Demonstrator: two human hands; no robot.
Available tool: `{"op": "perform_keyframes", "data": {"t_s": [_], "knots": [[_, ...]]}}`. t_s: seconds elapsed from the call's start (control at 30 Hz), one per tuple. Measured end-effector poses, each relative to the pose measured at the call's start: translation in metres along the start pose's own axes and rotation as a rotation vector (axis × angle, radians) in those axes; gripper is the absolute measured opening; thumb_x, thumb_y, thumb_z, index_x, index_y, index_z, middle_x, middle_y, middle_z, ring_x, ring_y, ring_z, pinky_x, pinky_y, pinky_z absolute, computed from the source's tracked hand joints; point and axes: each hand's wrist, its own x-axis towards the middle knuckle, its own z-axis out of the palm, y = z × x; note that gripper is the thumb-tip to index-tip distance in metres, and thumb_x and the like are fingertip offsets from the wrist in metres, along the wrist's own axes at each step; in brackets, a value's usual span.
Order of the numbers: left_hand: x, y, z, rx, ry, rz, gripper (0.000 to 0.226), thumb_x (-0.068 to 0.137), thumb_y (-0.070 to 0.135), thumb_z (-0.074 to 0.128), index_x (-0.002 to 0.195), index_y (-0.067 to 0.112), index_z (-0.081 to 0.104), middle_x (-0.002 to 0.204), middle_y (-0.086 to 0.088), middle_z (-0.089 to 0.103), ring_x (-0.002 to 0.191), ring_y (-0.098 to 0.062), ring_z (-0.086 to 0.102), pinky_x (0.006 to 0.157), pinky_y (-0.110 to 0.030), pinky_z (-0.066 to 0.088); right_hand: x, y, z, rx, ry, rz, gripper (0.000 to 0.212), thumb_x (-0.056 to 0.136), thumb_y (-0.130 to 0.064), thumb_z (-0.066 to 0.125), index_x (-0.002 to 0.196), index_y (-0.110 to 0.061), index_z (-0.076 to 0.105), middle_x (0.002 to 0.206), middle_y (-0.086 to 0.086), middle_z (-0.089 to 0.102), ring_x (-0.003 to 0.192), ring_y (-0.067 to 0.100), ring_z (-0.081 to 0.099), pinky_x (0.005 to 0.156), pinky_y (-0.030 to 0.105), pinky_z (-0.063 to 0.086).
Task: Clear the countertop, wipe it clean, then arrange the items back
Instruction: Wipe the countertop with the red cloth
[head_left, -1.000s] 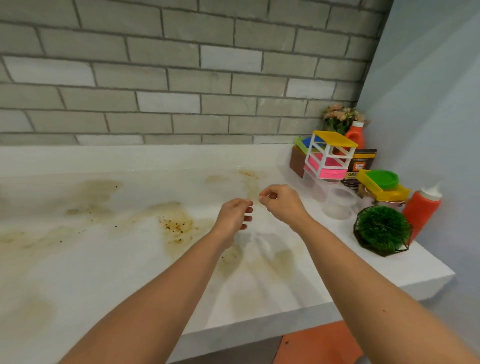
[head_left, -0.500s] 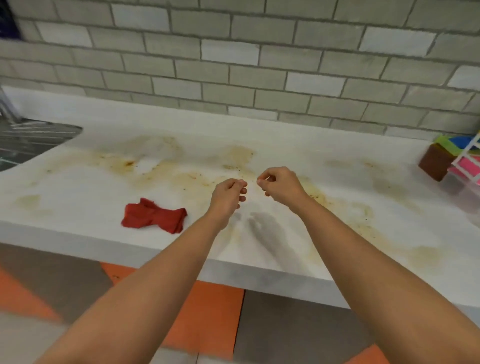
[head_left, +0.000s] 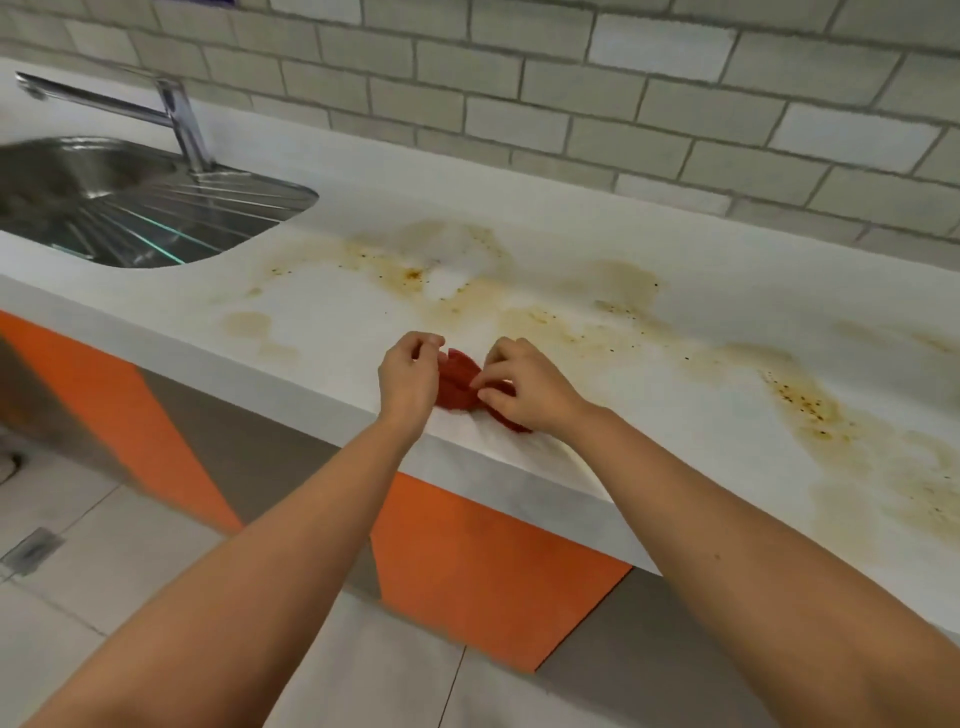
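To your left, the steel sink (head_left: 130, 208) is set into the white desk (head_left: 337, 332), its faucet (head_left: 176, 119) behind it. Near the desk's front edge your 2 hands meet at the red cloth (head_left: 457, 384): your left hand (head_left: 408, 379) curls its fingers against the cloth's left side, grip unclear, and your right hand (head_left: 524, 387) pinches a fold on its right side. Brown stains (head_left: 623, 280) spread across the desk behind the cloth and off to your right.
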Motion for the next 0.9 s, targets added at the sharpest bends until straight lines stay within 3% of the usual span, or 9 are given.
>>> {"op": "perform_keyframes", "data": {"t_s": [0.07,0.13,0.3,0.37,0.47,0.6,0.7,0.8,0.9], "knots": [[0.008,-0.006,-0.012,0.053,0.065,0.037,0.022,0.096,0.018,0.042,0.099,0.011,0.062,0.083,0.000,0.060,0.078,-0.013,0.054,0.070,-0.022,0.043,0.008,0.001,0.013,-0.067,-0.132,-0.100,0.034,0.090,-0.024,0.057,0.123,-0.017,0.061,0.125,0.005,0.050,0.114,0.022,0.043,0.098,0.033,0.035],[0.015,-0.010,-0.023,0.121,0.113,0.064,0.022,0.097,0.019,0.042,0.103,0.009,0.061,0.088,-0.001,0.059,0.081,-0.012,0.052,0.064,-0.014,0.038,0.017,0.005,0.022,-0.109,-0.186,-0.128,0.042,0.093,-0.029,0.052,0.134,-0.021,0.050,0.135,0.003,0.043,0.118,0.022,0.039,0.100,0.031,0.032],[0.039,-0.016,-0.052,0.247,0.179,0.122,0.023,0.097,0.020,0.043,0.106,0.009,0.061,0.096,-0.001,0.060,0.087,-0.013,0.054,0.064,-0.010,0.036,0.044,0.002,0.039,-0.185,-0.117,-0.176,0.046,0.092,-0.041,0.050,0.132,-0.018,0.050,0.114,0.006,0.044,0.101,0.022,0.045,0.089,0.033,0.038],[0.049,-0.021,-0.062,0.282,0.200,0.151,0.022,0.096,0.019,0.044,0.106,0.009,0.061,0.101,-0.001,0.059,0.088,-0.012,0.053,0.066,-0.011,0.036,0.054,0.002,0.050,-0.200,-0.027,-0.110,0.042,0.094,-0.041,0.045,0.125,-0.013,0.053,0.116,0.006,0.043,0.106,0.023,0.043,0.094,0.034,0.035],[0.063,-0.033,-0.075,0.345,0.210,0.175,0.021,0.096,0.018,0.044,0.105,0.009,0.061,0.104,-0.001,0.057,0.088,-0.011,0.051,0.072,-0.017,0.036,0.069,0.001,0.064,-0.196,0.143,0.133,0.039,0.097,-0.033,0.040,0.122,-0.006,0.053,0.123,0.009,0.043,0.110,0.025,0.044,0.096,0.034,0.036],[0.086,-0.046,-0.100,0.410,0.227,0.264,0.019,0.095,0.017,0.045,0.101,0.009,0.062,0.099,0.000,0.055,0.092,-0.016,0.050,0.075,-0.023,0.035,0.095,-0.024,0.077,-0.136,0.201,0.357,0.035,0.098,-0.024,0.037,0.125,-0.003,0.044,0.126,0.013,0.047,0.112,0.027,0.046,0.093,0.033,0.040],[0.107,-0.046,-0.124,0.448,0.242,0.313,0.020,0.095,0.016,0.044,0.101,0.009,0.062,0.095,0.004,0.050,0.095,-0.016,0.048,0.076,-0.021,0.033,0.099,-0.060,0.093,-0.136,0.080,0.227,0.045,0.100,-0.028,0.030,0.136,-0.002,0.037,0.142,0.015,0.038,0.130,0.028,0.037,0.109,0.034,0.030],[0.134,-0.044,-0.160,0.478,0.254,0.352,0.022,0.095,0.018,0.044,0.102,0.008,0.062,0.098,0.000,0.052,0.096,-0.018,0.047,0.079,-0.024,0.035,0.082,-0.078,0.097,-0.029,-0.051,0.099,0.045,0.102,-0.027,0.028,0.145,-0.015,0.031,0.157,0.001,0.019,0.144,0.015,0.018,0.114,0.027,0.018],[0.168,-0.045,-0.201,0.513,0.249,0.370,0.026,0.096,0.021,0.041,0.106,0.007,0.061,0.108,-0.010,0.056,0.104,-0.022,0.048,0.086,-0.025,0.035,0.084,-0.055,0.091,-0.015,0.019,0.186,0.041,0.101,-0.025,0.033,0.141,-0.021,0.039,0.154,-0.007,0.025,0.140,0.012,0.027,0.110,0.025,0.024]]}}
